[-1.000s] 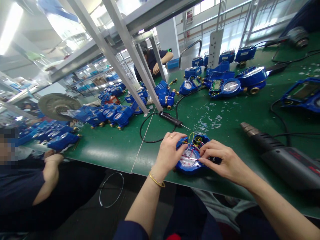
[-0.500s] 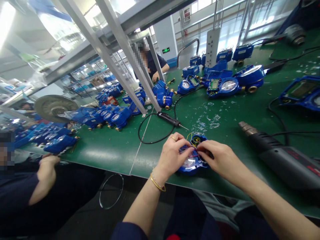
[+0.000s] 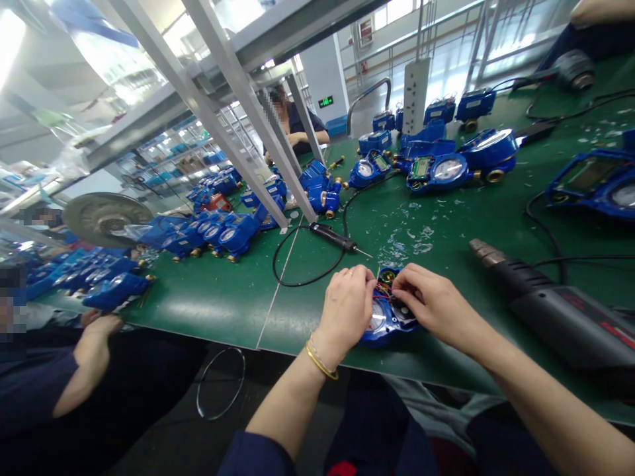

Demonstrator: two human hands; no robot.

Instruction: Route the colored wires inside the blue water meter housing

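Note:
A blue water meter (image 3: 381, 334) with its housing uncovered lies at the green table's front edge. Thin red and yellow wires (image 3: 383, 287) run across its opened compartment. My left hand (image 3: 346, 305), with a ring and a gold bracelet, covers the meter's left side, its fingers closed on the wires at the upper edge. From the other side my right hand (image 3: 430, 301) pinches the wires near the compartment. Both sets of fingertips partly hide what they grip. Beyond my hands a black electric screwdriver (image 3: 333, 235) lies with its bit pointing toward the meter.
A heat gun (image 3: 550, 307) lies to the right, its cord behind it. More blue meters (image 3: 449, 170) stand at the back, others (image 3: 233, 235) at the left. Metal posts (image 3: 278, 142) rise from the table. A co-worker's hand (image 3: 96, 330) is at left; another person (image 3: 297, 122) sits opposite.
My left hand has turned, its thumb no longer reaching across the meter, and the wires show more. My right fingertips have shifted slightly right. The person opposite has moved an arm.

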